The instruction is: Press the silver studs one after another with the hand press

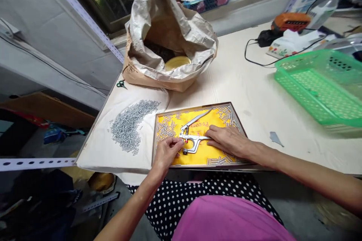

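Note:
Silver snap-fastener pliers [195, 138] lie over a shallow tray [154, 147] lined with yellow, their handles spread apart. My right hand [224, 139] has its fingers closed around the end of the lower handle. The upper handle slants up and away, free of my fingers. Close beside the jaws, my left hand [169, 150] pinches with thumb and fingertips; what they hold, if anything, is too small to make out. Small metal pins [166, 128] lie loose along the tray's left side, with more in its right corners.
A heap of metal pins [127, 126] lies left of the tray. Behind it stand green-handled scissors [121, 84] and a large open paper sack [166, 79] with a yellow dish [177, 63] inside. To the right are a green basket [319, 109], a grey scrap [275, 138] and a cable [260, 64].

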`<state>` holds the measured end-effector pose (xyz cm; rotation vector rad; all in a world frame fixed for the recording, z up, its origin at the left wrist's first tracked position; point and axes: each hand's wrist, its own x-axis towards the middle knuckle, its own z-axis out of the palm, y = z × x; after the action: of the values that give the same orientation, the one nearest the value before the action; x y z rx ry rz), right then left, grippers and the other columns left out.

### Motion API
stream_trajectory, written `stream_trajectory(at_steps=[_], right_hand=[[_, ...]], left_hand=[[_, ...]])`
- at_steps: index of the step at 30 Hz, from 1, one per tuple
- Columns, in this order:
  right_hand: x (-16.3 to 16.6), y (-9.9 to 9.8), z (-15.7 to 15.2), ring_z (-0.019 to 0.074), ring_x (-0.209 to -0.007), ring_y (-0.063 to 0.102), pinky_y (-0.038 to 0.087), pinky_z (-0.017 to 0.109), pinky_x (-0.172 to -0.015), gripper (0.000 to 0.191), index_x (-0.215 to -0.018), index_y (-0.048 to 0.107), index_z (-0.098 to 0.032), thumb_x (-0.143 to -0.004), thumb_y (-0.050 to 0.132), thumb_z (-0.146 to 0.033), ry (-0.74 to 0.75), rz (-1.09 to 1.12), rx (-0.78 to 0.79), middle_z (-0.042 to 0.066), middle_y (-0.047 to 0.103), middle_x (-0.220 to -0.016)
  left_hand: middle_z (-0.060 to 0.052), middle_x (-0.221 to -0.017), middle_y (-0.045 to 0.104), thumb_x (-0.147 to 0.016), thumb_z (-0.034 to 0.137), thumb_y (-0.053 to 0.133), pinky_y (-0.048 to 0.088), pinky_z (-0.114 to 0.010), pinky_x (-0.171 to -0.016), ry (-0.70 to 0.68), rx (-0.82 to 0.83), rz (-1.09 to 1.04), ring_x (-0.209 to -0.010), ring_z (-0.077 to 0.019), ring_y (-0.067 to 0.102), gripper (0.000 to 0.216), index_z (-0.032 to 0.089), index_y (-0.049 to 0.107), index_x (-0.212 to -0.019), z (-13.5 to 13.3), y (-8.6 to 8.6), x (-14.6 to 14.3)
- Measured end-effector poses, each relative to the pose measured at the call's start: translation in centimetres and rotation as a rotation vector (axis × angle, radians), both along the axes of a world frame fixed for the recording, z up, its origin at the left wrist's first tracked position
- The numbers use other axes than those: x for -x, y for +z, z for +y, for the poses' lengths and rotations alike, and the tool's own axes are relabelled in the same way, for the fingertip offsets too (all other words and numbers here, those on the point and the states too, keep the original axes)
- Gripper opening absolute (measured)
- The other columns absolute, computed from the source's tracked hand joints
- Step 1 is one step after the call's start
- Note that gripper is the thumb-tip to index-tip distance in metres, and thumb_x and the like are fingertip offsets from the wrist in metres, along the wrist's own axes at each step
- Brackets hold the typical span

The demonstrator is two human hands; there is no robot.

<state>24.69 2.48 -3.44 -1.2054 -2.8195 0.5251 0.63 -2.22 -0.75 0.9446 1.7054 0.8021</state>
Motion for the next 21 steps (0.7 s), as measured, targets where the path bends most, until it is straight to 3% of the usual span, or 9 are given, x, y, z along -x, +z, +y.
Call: stream_trajectory(at_steps=[5,12,21], right_hand=[[0.4,-1.3,0.6,0.015,-0.069,0.055,0.028,0.03,-0.055,0.018,-0.099,0.06,-0.02,-0.101,0.042,-0.023,0.053,0.039,-0.01,0.006,0.067,-0.097],[0.2,-2.2,0.5,0.0148,-0.061,0.048,0.019,0.035,-0.053,0.022,-0.098,0.058,-0.021,-0.1,0.036,-0.018,0.071,0.164,-0.027,0.006,0.067,-0.091],[0.1,-2.4,0.4,0.0138,-0.058,0.043,0.016,0.035,-0.053,0.023,-0.097,0.058,-0.021,-0.1,0.035,-0.017,0.067,0.185,-0.01,0.006,0.065,-0.086]], left_hand=[[-0.003,-0.067,0.07,-0.064,0.035,0.082,0.047,-0.021,-0.052,-0.012,0.093,0.122,-0.063,-0.0149,0.063,0.023,0.015,0.07,-0.067,0.3,-0.1,-0.6],[-0.001,-0.058,0.066,-0.058,0.035,0.084,0.043,-0.021,-0.05,-0.022,0.145,0.139,-0.052,-0.0109,0.055,0.025,0.014,0.071,-0.063,0.4,-0.7,-0.3],[0.002,-0.045,0.053,-0.06,0.036,0.083,0.035,-0.021,-0.044,-0.219,0.325,0.111,-0.041,-0.0079,0.042,0.028,0.016,0.065,-0.054,1.8,-0.1,0.3]])
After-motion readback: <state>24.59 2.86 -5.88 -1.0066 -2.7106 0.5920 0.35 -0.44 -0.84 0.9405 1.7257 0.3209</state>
